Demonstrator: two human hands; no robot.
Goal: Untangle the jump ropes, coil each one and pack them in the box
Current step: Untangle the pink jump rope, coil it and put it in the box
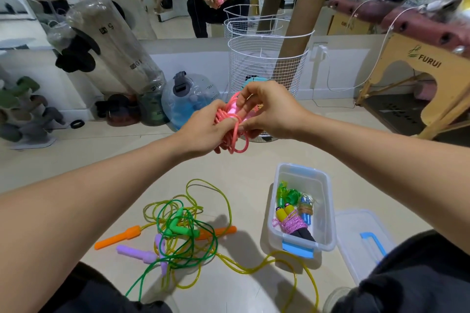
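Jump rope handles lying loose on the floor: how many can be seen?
6: two orange handles, two green handles crossed mid-tangle, two purple handles lower left. Others may be hidden.

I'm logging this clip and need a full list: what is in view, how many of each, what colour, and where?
pink rope: 1, pink, coiled, held in both hands above the floor
loose ropes: a tangle, green and yellow cords with orange, purple and green handles, on the floor, near left
box: 1, clear with blue latch, on the floor, right
packed ropes: about 4 bundles, green, blue, pink-purple, inside the box
lid: 1, clear with blue handle, right of the box
wire basket: 1, white, by the wall behind the hands
water jug: 1, clear blue, left of the basket
left hand: grips the pink rope
right hand: pinches the pink rope
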